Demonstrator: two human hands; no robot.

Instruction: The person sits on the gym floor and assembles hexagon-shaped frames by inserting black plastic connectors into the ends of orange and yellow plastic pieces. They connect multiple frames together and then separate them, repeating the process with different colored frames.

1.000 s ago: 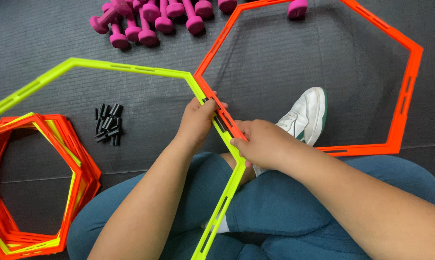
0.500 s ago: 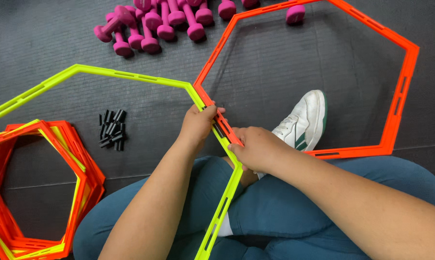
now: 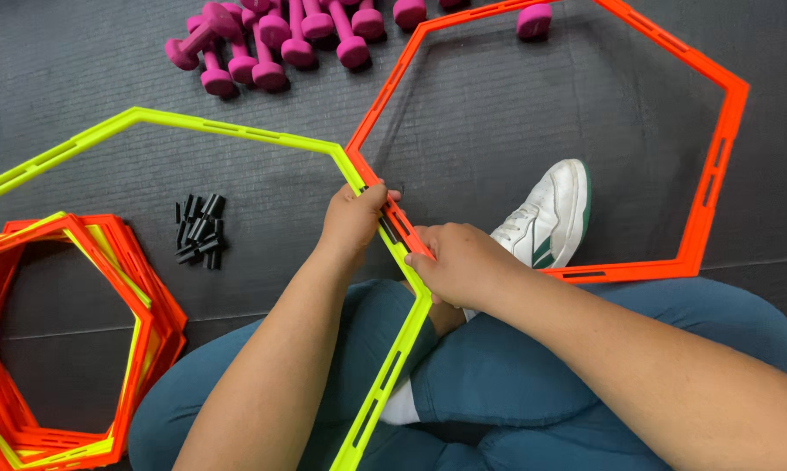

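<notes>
A yellow hexagon ring (image 3: 228, 129) and an orange hexagon ring (image 3: 716, 148) lie side by side on the dark mat, their edges meeting in front of me. My left hand (image 3: 354, 222) grips both edges where they touch, with a small black clip visible by its fingers. My right hand (image 3: 459, 262) closes on the same joined edges a little nearer to me. I sit cross-legged in teal trousers, with a white shoe (image 3: 550, 218) inside the orange ring.
A small pile of black clips (image 3: 199, 231) lies left of my hands. A stack of orange and yellow hexagon rings (image 3: 62, 349) sits at the lower left. Several pink dumbbells (image 3: 280, 39) lie along the top edge.
Both hands stay on the joined ring edges with only slight shifts. The view has tilted down a little, so the dumbbells sit lower in the picture.
</notes>
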